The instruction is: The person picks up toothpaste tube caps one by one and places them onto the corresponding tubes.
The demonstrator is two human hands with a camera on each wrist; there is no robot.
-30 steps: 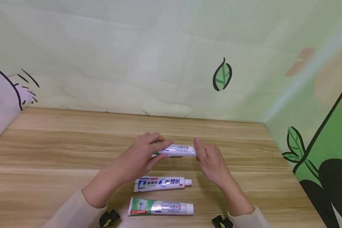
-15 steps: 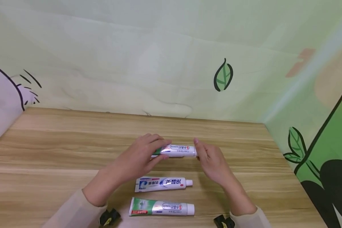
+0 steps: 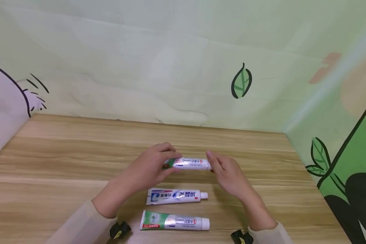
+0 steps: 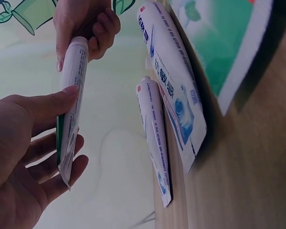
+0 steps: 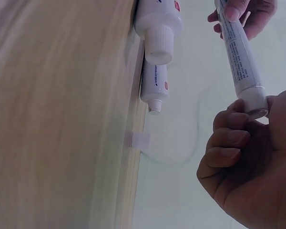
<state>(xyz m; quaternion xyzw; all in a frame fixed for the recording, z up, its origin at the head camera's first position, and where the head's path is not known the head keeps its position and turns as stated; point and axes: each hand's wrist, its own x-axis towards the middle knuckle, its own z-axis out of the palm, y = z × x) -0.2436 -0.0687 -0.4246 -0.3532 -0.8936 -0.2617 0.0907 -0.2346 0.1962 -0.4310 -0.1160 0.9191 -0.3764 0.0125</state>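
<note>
Both hands hold a green and white toothpaste tube (image 3: 192, 164) raised above the table. My left hand (image 3: 149, 166) grips its flat green end, thumb on one side and fingers on the other. At the other end my right hand (image 3: 227, 173) pinches the white cap (image 5: 253, 100) between thumb and curled fingers. Nearer me on the table lie a blue and white toothpaste tube (image 3: 174, 196) and another green and white toothpaste tube (image 3: 175, 221), caps to the right. The left wrist view shows a further blue and white tube (image 4: 152, 129), hidden in the head view.
The wood-grain table (image 3: 79, 145) ends at a pale green printed backdrop (image 3: 125, 67) behind and at the right. Black wrist-camera mounts (image 3: 120, 230) show beside both sleeves. A small pale tab (image 5: 140, 140) sits at the table's edge in the right wrist view.
The head view has shifted slightly. Held tube and hands sit a little lower in it, and more of the green end shows past the left fingers. Both hands keep their hold.
</note>
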